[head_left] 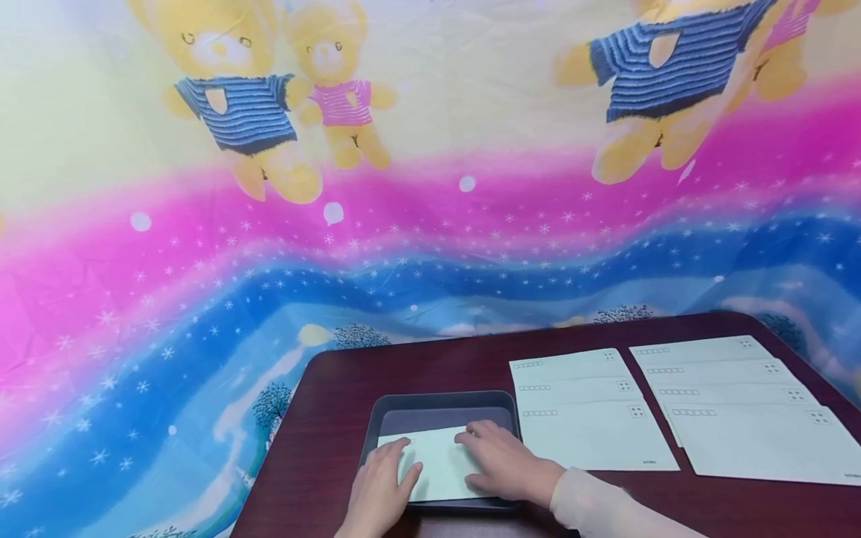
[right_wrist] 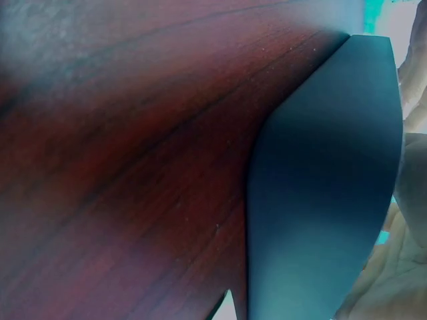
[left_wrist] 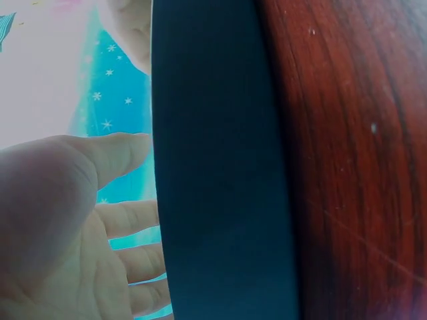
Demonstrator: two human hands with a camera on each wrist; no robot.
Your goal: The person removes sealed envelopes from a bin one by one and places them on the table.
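Note:
A pale envelope (head_left: 440, 471) lies in a dark tray (head_left: 444, 401) near the front of the table. My left hand (head_left: 382, 478) is at its left side, thumb and fingertips on or just over the paper. From the right, my right hand (head_left: 501, 459) reaches across the tray's edge, its loosely bent fingers over the envelope's right part. In the left wrist view, the left fingers (left_wrist: 130, 219) extend behind the tray's wall (left_wrist: 220, 160). The tray's wall (right_wrist: 320, 173) also hides much of the right hand (right_wrist: 393, 273) in the right wrist view. Whether the fingertips press the paper is unclear.
Right of the tray, overlapping envelopes form two columns, a nearer one (head_left: 592, 441) and one farther right (head_left: 767, 444), printed with small boxes. They lie on a dark red wooden table (head_left: 303, 448). Behind it hangs a cloth (head_left: 430, 209) printed with bears.

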